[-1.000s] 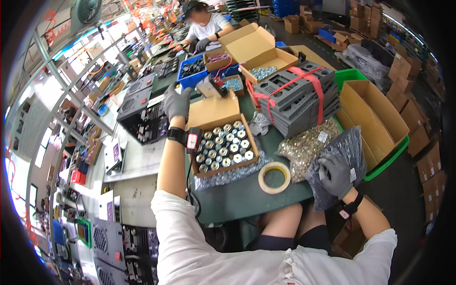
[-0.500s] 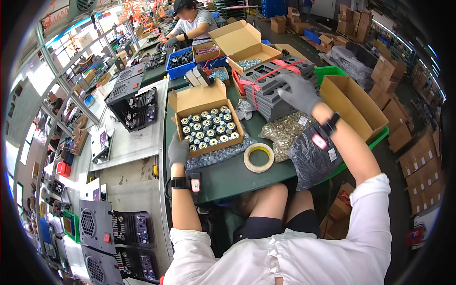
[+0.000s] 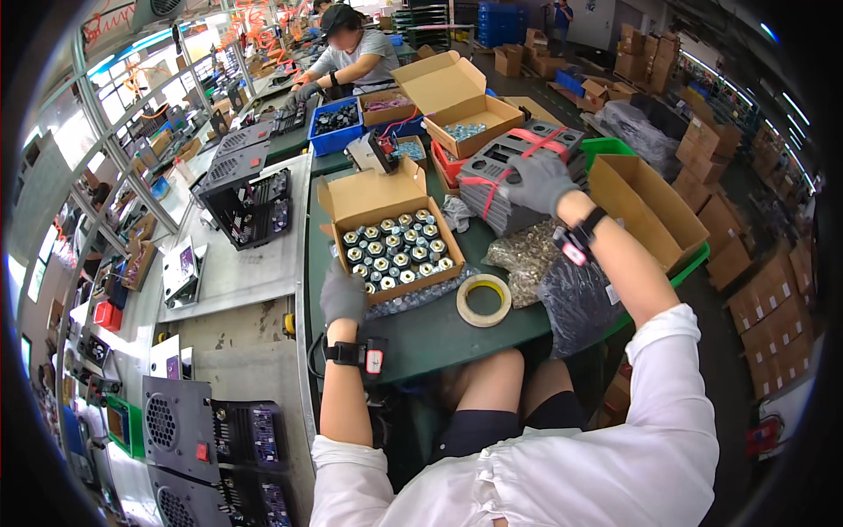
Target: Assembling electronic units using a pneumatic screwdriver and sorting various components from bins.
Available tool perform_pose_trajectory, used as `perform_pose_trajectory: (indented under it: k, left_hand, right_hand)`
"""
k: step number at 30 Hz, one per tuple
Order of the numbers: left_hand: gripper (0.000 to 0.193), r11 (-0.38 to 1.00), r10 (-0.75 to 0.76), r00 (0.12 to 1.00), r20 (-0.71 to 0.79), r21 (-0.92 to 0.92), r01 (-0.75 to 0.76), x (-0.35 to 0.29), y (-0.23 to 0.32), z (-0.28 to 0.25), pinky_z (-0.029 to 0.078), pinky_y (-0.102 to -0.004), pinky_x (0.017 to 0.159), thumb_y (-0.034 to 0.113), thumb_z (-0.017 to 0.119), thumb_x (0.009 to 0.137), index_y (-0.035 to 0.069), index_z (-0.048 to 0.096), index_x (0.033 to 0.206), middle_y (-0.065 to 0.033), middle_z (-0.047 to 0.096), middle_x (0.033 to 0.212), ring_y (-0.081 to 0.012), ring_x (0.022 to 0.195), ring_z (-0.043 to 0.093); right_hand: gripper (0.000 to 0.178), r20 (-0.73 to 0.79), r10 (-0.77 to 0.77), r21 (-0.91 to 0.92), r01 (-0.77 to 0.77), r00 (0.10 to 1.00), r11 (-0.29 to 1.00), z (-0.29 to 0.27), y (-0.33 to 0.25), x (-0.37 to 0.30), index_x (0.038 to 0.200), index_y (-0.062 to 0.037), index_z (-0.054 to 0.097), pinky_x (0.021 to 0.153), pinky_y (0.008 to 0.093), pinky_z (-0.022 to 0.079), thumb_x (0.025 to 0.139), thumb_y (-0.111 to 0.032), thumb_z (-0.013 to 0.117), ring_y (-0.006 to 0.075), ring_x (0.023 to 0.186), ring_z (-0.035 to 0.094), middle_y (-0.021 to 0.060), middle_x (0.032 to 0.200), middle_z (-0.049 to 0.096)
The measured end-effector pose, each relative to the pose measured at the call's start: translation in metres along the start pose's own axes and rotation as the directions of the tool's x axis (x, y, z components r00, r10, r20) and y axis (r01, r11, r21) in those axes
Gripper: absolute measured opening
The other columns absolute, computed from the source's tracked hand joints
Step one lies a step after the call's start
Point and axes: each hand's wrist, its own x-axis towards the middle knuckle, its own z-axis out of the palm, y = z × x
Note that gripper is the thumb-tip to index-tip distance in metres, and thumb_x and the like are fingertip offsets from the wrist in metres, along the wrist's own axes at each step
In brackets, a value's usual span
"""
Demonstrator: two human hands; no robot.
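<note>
My left hand (image 3: 343, 296), in a grey glove, is at the near left corner of an open cardboard box (image 3: 356, 289). Its fingers are blurred, and whether they grip the wall I cannot tell. Rows of metal hex nuts (image 3: 401, 260) fill this box, brass-coloured at their centres. Farther right, my gloved right hand (image 3: 541, 183) is closed on the near upper edge of a stack of grey slotted panels (image 3: 488, 169). Red strapping (image 3: 532, 140) runs across the stack; the hand covers part of it.
A tape roll (image 3: 483, 300) lies near the table's front edge, beside bags of small parts (image 3: 523, 263) and a dark plastic bag (image 3: 575, 303). A tall carton (image 3: 645, 206) stands right. Behind are a blue bin (image 3: 335, 126) and a co-worker (image 3: 356, 57). Black housings (image 3: 255, 206) stand left.
My right hand has come down from above the panel stack onto its near edge, its fingers closing. My left hand has slid toward me along the nut box's side. The whole view has shifted slightly.
</note>
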Motion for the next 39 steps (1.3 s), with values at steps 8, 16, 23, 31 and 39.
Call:
perform_pose_trajectory:
  k: [8,16,23,31,39]
  left_hand:
    - [0.044,0.725,0.619,0.732,-0.283,-0.150,-0.672,-0.028,0.107,0.031,0.043,-0.0434,0.092,0.017,0.064,0.079,0.003,0.054,0.119,-0.0204,0.057,0.114,-0.0367,0.107,0.055]
    - [0.043,0.773,0.450,0.893,0.019,-0.509,-0.379,-0.006,0.210,0.106,0.047,-0.0360,0.083,0.023,0.069,0.076,0.002,0.058,0.111,-0.0163,0.064,0.105,-0.0299,0.096,0.062]
    - [0.025,0.710,0.427,0.892,0.147,-0.665,-0.230,0.001,0.206,0.120,0.050,-0.0341,0.073,0.018,0.066,0.074,0.000,0.065,0.092,-0.0132,0.068,0.087,-0.0245,0.080,0.066]
    - [0.025,0.720,0.581,0.808,-0.093,-0.404,-0.564,-0.029,0.210,0.128,0.050,-0.0371,0.077,0.016,0.060,0.076,0.008,0.065,0.100,-0.0123,0.065,0.096,-0.0302,0.088,0.064]
    - [0.052,0.688,0.598,0.687,-0.413,-0.175,-0.704,-0.010,0.216,0.103,0.037,-0.0430,0.099,0.033,0.069,0.072,0.020,0.057,0.120,-0.0129,0.052,0.125,-0.0338,0.117,0.047]
  right_hand:
    - [0.073,0.072,-0.032,-0.100,0.039,0.997,0.994,-0.017,-0.005,-0.031,0.135,-0.0121,0.043,0.102,0.0433,0.033,0.076,-0.051,0.059,0.0347,0.112,0.053,0.0209,0.116,0.058]
    - [0.084,0.353,-0.077,-0.021,0.090,0.933,0.996,-0.031,0.021,-0.007,0.140,-0.0133,0.038,0.101,0.0430,0.037,0.070,-0.048,0.071,0.0364,0.120,0.049,0.0217,0.127,0.053]
    - [0.066,0.183,-0.159,-0.148,0.187,0.970,0.971,0.012,0.014,0.004,0.133,-0.0104,0.045,0.095,0.0416,0.042,0.078,-0.041,0.066,0.0330,0.110,0.057,0.0170,0.116,0.061]
    - [0.020,-0.321,-0.284,-0.453,0.117,0.903,0.884,0.041,0.030,-0.018,0.095,-0.0093,0.056,0.082,0.0382,0.047,0.084,-0.025,0.055,0.0272,0.102,0.057,0.0100,0.096,0.061]
    - [0.030,-0.070,-0.032,-0.172,0.019,0.997,0.985,0.044,0.082,-0.090,0.103,-0.0101,0.064,0.086,0.0406,0.045,0.078,-0.028,0.063,0.0284,0.097,0.058,0.0114,0.106,0.057]
